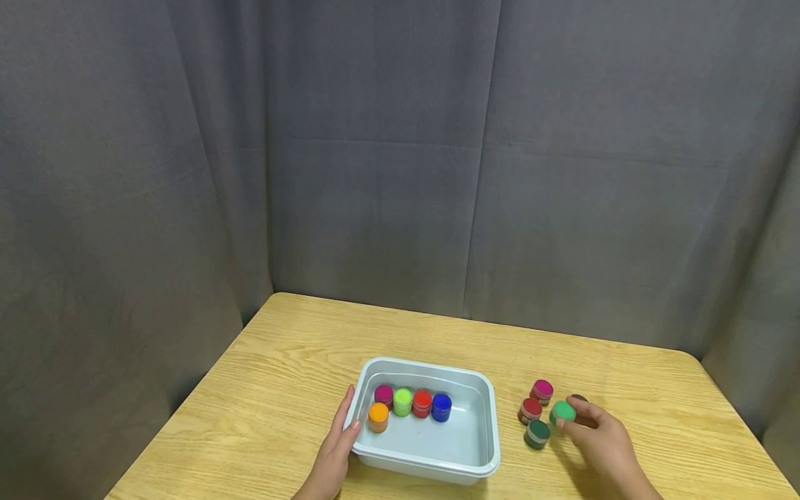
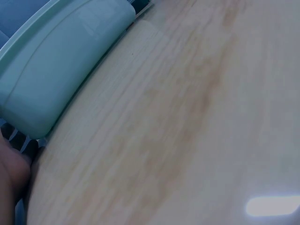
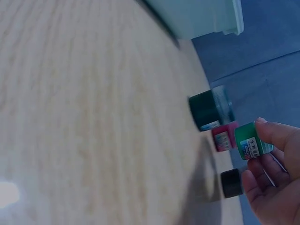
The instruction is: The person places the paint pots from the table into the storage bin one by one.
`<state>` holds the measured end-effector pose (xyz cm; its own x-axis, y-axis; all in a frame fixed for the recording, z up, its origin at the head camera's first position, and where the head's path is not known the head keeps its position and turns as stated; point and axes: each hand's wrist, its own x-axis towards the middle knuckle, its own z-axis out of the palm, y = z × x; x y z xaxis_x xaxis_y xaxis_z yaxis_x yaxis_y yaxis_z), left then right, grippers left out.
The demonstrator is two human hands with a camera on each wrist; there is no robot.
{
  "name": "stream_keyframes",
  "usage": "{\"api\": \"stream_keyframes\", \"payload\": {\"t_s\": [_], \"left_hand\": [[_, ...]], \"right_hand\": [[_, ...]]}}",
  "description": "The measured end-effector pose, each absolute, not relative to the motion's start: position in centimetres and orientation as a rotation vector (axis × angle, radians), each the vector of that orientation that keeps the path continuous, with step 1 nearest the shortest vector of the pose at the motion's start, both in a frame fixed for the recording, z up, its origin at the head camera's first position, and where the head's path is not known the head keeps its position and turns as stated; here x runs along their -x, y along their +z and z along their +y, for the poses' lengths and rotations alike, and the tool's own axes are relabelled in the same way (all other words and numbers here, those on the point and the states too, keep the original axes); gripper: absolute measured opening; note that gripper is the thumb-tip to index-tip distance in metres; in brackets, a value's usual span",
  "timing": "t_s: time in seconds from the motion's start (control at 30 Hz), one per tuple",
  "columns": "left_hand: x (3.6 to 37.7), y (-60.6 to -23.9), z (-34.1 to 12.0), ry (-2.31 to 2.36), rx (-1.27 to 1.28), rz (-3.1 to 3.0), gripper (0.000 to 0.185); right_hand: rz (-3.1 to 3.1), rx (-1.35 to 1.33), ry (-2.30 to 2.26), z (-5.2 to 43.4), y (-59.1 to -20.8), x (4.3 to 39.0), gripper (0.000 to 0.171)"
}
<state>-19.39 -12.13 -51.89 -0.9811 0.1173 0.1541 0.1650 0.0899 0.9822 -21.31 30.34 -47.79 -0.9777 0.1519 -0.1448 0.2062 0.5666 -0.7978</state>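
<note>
A pale blue tray on the wooden table holds several small paint jars: magenta, lime, red, blue and orange. My left hand rests flat against the tray's left wall, fingers straight. To the right of the tray my right hand pinches a bright green jar between thumb and fingers. Beside it stand a pink jar, a dark red jar, a dark green jar and a dark jar half hidden behind my fingers.
The wooden table stands in a corner of grey curtains. Its left edge runs diagonally close to my left hand. The table's right edge lies beyond the jars.
</note>
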Motion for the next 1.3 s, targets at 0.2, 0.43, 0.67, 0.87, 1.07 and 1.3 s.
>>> {"api": "stream_keyframes", "payload": {"t_s": [0.2, 0.43, 0.67, 0.87, 1.07, 1.3], "left_hand": [[19.4, -51.8, -12.1, -2.080, 0.283, -2.299, 0.057], [19.4, -51.9, -12.1, -2.073, 0.282, -2.305, 0.056], [19.3, -51.9, -12.1, -2.060, 0.271, -2.314, 0.057], [19.3, -51.8, -12.1, -2.069, 0.243, -2.326, 0.057], [19.3, -51.8, -12.1, -2.086, 0.241, -2.311, 0.057], [19.4, -51.9, -12.2, -2.083, 0.277, -2.299, 0.057]], "right_hand": [[2.758, -0.290, -1.416, 29.4, -45.8, 21.2, 0.071], [2.726, -0.227, -1.463, 27.8, -44.1, 21.1, 0.071], [2.743, -0.147, -1.484, 26.0, -43.4, 21.6, 0.069], [2.720, -0.106, -1.536, 24.2, -42.5, 22.0, 0.066], [2.657, -0.081, -1.618, 22.3, -41.8, 22.4, 0.061], [2.704, -0.034, -1.564, 20.3, -41.5, 22.8, 0.059]]}}
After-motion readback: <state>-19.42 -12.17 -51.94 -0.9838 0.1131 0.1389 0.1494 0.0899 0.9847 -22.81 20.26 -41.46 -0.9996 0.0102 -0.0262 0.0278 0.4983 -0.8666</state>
